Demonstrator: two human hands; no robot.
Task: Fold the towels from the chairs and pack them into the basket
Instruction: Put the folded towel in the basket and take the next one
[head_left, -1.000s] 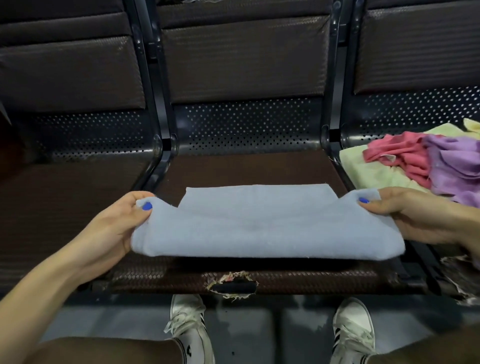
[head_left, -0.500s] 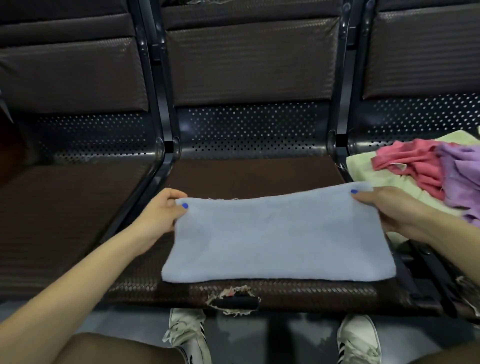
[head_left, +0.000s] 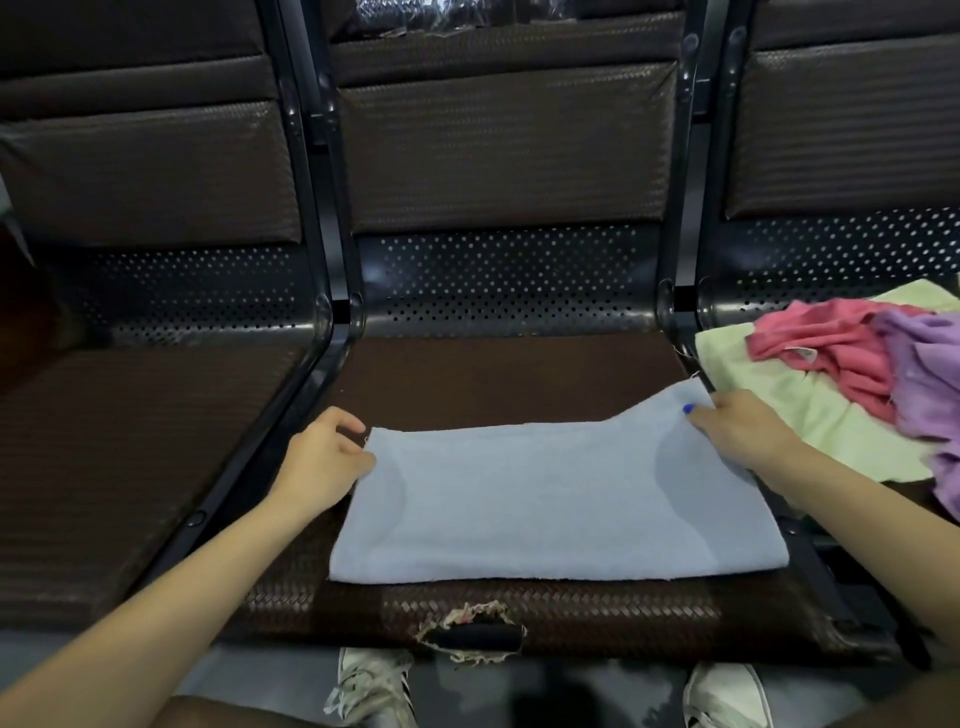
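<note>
Blue towel (head_left: 556, 499) lay folded once on the middle seat (head_left: 498, 379), fold line along the near edge, open edges on the far side. Left far corner sat flat; right far corner was raised off the seat, not yet squared.

Left hand (head_left: 324, 457) sat at the left far corner, fingers loosely curled, fingertips touching the towel's edge — whether it actually pinched the cloth, I could not tell from this angle. Right hand (head_left: 737, 426) held the right far corner, thumb on top, fingers under the cloth.

Progress, as judged: early. One fold made on one towel; at least one more fold likely needed before packing. Three unfolded towels remained heaped on the right seat — a pale green towel (head_left: 795, 410) spread underneath, a pink towel (head_left: 826, 348) and a purple towel (head_left: 930, 374) crumpled on top. No basket in view, so nothing seen packed.

Edges and room: towel's near edge lay just behind the seat's front lip, close above a torn patch (head_left: 470, 631) in the upholstery. Its right edge reached the armrest rail (head_left: 685, 332) dividing the seats, near the green towel. Far half of the middle seat was bare — room to fold sideways. Left seat (head_left: 119, 447) carried nothing visible.
</note>
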